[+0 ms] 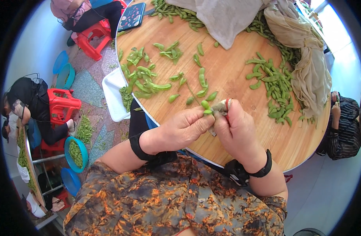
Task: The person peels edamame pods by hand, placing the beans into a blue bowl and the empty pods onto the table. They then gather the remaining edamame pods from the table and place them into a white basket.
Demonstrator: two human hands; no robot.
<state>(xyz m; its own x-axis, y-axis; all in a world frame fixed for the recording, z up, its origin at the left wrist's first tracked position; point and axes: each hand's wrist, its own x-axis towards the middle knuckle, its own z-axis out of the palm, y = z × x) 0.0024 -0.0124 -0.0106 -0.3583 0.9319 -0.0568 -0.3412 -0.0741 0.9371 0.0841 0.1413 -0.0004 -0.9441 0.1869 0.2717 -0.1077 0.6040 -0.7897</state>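
Note:
A green soybean pod (206,107) with swollen beans is pinched in my left hand (184,126), thumb against fingers, above the table's near edge. My right hand (239,131) is closed against the same pod from the other side. One of its fingers has a greyish wrap (219,106) with a red band, touching the pod. What lies inside the right fist is hidden. Just beyond my hands are loose pods (203,78) and, to the left, a scattered heap of pods (143,80). Black straps circle both wrists.
The round wooden table (231,70) carries another pod heap (272,86) at right, pale cloths (227,17) over more pods, and a dark patterned notebook (132,16). A white tray (113,96) with pods stands at its left. Red stools (62,104), blue basins (76,153) and other people surround it.

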